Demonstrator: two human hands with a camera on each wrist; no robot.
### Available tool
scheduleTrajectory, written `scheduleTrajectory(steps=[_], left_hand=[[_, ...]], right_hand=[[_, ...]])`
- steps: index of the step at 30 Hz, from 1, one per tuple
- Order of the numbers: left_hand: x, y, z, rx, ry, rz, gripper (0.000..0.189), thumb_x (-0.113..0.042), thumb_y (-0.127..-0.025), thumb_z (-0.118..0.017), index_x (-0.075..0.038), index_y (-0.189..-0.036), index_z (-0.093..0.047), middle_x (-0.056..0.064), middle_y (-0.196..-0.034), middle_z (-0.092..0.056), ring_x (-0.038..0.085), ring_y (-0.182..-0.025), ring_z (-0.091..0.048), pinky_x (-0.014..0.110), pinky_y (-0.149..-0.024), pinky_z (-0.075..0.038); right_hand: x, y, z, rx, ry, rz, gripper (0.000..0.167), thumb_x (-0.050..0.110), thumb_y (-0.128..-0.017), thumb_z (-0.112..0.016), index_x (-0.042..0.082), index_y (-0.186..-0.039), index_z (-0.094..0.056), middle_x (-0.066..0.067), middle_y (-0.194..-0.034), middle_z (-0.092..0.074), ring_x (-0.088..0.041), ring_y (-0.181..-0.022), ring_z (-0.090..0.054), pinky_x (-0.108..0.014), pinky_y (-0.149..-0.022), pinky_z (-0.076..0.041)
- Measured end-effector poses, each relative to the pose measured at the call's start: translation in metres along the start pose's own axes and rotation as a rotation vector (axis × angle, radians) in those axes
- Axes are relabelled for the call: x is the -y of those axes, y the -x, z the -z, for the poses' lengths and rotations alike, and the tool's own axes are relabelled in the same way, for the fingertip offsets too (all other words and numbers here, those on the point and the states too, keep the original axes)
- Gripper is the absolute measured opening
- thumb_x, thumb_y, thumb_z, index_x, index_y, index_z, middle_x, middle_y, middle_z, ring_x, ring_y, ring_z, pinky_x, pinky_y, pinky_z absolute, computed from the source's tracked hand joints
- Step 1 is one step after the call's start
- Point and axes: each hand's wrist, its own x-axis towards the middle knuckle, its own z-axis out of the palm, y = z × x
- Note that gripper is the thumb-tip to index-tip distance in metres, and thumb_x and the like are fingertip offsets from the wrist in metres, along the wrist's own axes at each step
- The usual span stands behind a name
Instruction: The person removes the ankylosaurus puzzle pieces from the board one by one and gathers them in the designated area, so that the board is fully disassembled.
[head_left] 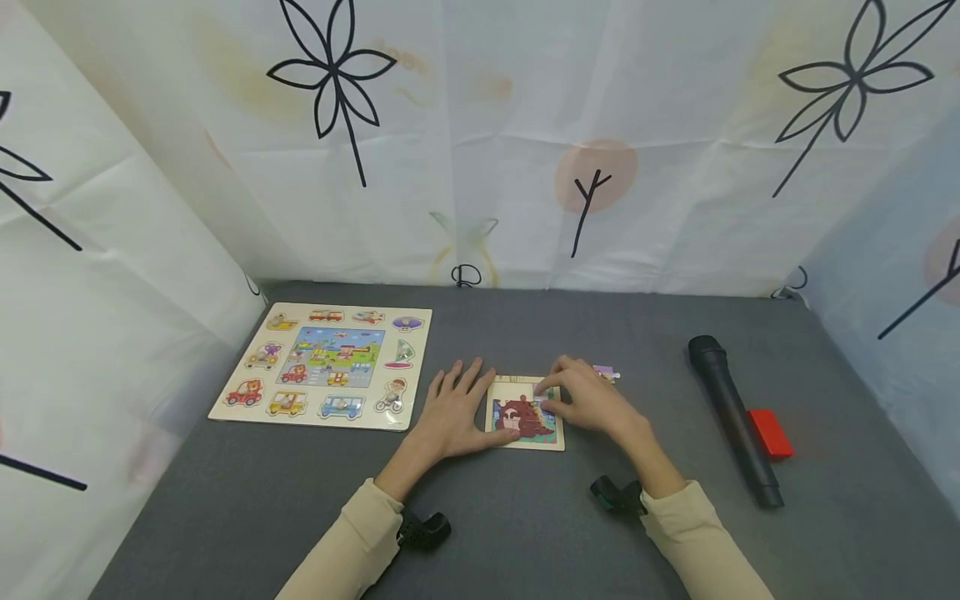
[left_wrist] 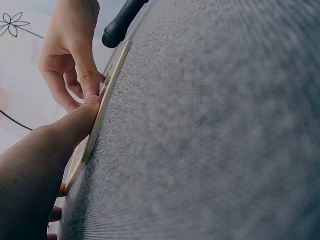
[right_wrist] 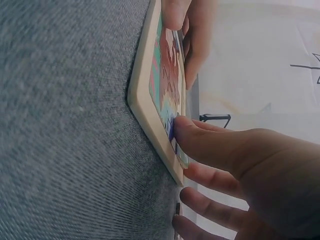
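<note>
Left grip (head_left: 452,419): spread, thumb on one puzzle (head_left: 529,422)
Right grip (head_left: 588,397): touching it; if pinching, I can't tell
Microphone (head_left: 732,421): one
Red block (head_left: 772,433): one

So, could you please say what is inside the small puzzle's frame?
Pieces with a brown figure, and a pale patch; what the right hand and left thumb cover cannot be seen.

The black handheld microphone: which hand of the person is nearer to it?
Right. The right hand is at the right side of the small jigsaw puzzle, left of the black handheld microphone; the left hand is farther away, at the puzzle's left side.
</note>
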Motion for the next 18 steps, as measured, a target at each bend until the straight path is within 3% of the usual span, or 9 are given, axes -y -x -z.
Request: scheduleTrajectory(steps=[4,10,15,18], left_hand=[[0.0001,-0.0003,0.0,-0.003,0.003,0.001,0.106,-0.08,-0.08,-0.061,-0.019,-0.162,-0.033,0.011,-0.17,-0.028,0.041,-0.158,-0.022,0.064,-0.126,-0.019],[-0.0001,-0.0006,-0.0002,-0.01,0.006,-0.003,0.106,-0.08,-0.08,-0.062,-0.019,-0.162,-0.034,0.011,-0.17,-0.028,0.041,-0.158,-0.023,0.064,-0.125,-0.02],[-0.0006,0.0001,-0.0006,-0.012,0.001,0.0,0.106,-0.08,-0.079,-0.062,-0.019,-0.161,-0.034,0.012,-0.169,-0.029,0.041,-0.158,-0.024,0.065,-0.125,-0.02],[-0.0011,0.0003,-0.0004,-0.012,0.0,0.004,0.106,-0.08,-0.079,-0.062,-0.019,-0.161,-0.034,0.011,-0.169,-0.029,0.041,-0.158,-0.024,0.064,-0.125,-0.02]], right_hand=[[0.0004,-0.0004,0.0008,-0.003,0.001,0.02,0.024,0.015,-0.091,-0.078,0.011,-0.114,-0.078,-0.007,-0.106,-0.067,-0.018,-0.088,-0.056,-0.032,-0.075,-0.046],[0.0,-0.0015,0.0004,-0.01,-0.016,0.021,0.048,0.015,-0.09,-0.079,0.008,-0.136,-0.065,-0.011,-0.115,-0.069,-0.018,-0.089,-0.059,-0.038,-0.078,-0.052],[-0.0009,-0.002,0.0006,0.014,-0.026,0.013,0.042,0.015,-0.09,-0.079,0.006,-0.13,-0.07,-0.01,-0.107,-0.066,-0.016,-0.082,-0.052,-0.026,-0.068,-0.043],[-0.001,-0.0023,0.0014,0.017,-0.015,0.028,0.039,0.011,-0.089,-0.079,0.006,-0.127,-0.072,-0.009,-0.106,-0.065,-0.016,-0.082,-0.05,-0.025,-0.069,-0.041]])
